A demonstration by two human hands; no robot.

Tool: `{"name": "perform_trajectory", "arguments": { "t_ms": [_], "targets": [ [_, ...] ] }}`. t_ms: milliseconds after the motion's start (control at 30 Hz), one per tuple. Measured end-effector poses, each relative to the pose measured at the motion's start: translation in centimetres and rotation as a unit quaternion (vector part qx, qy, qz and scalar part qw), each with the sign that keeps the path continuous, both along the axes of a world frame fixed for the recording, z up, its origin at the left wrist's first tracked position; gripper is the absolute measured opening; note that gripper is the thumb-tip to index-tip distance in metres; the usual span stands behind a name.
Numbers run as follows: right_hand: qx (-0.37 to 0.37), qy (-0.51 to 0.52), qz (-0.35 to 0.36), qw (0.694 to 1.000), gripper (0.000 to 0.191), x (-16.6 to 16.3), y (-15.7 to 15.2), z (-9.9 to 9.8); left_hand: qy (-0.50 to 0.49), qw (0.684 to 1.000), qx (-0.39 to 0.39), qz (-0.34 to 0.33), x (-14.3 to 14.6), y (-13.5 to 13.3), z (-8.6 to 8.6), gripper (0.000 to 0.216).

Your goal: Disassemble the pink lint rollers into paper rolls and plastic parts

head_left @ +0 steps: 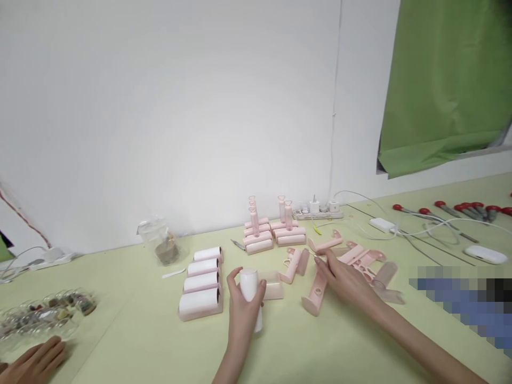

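My left hand (244,306) is wrapped round a white lint roller (249,285), held tilted with its pale pink end up. Just right of it lie translucent covers (273,290) on the table. My right hand (342,274) reaches over a group of pink plastic handle parts (314,296). Its thumb and finger are pinched together near a small translucent piece (303,261); what is between the fingertips is too small to make out. Several white rolls with pink bases (200,304) lie in a column left of my left hand.
Pink rollers (259,245) and upright pink pieces stand by the wall, near a power strip (318,213). A plastic bag (160,242) sits at back left. Cables and red-tipped tools (426,212) lie right. Another person's hand (38,360) rests near clear domed items (44,314).
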State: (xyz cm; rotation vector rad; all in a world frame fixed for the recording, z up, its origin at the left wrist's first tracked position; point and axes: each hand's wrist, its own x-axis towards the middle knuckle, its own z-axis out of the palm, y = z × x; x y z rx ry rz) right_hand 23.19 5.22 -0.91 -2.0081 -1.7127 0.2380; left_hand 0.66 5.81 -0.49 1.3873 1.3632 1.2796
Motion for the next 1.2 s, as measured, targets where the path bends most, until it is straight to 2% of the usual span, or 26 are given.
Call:
{"name": "perform_trajectory", "arguments": {
  "t_ms": [67,133,200,267,367,667,900,1200],
  "targets": [
    [0.03,0.047,0.1,0.993,0.039,-1.6,-0.7,0.2,0.069,0.997,0.017,-0.011,-0.5,0.2,0.1,0.043],
    [0.062,0.093,0.201,0.973,0.038,-3.6,-1.3,0.5,0.12,0.992,0.019,-0.021,-1.0,0.4,0.1,0.036],
    [0.084,0.107,0.258,0.957,0.036,-5.4,-1.7,0.9,0.144,0.989,0.015,-0.031,-1.2,0.6,-0.1,0.035],
    [0.094,0.097,0.281,0.95,0.034,-6.8,-1.7,1.2,0.157,0.987,0.011,-0.042,-1.2,0.7,-0.2,0.033],
    [0.094,0.09,0.288,0.949,0.032,-7.6,-1.5,1.4,0.166,0.985,0.01,-0.051,-1.1,0.7,-0.3,0.031],
    [0.09,0.086,0.279,0.952,0.036,-7.3,-1.3,0.9,0.208,0.977,-0.003,-0.044,-1.0,0.4,-0.5,0.029],
    [0.026,0.161,0.292,0.942,0.036,-7.0,-0.9,0.5,0.276,0.961,0.006,-0.021,-0.9,0.2,0.1,0.031],
    [0.025,0.17,0.268,0.948,0.034,-7.4,-0.7,-0.2,0.351,0.935,-0.012,-0.049,-1.5,0.7,0.2,0.029]
  ]
}}
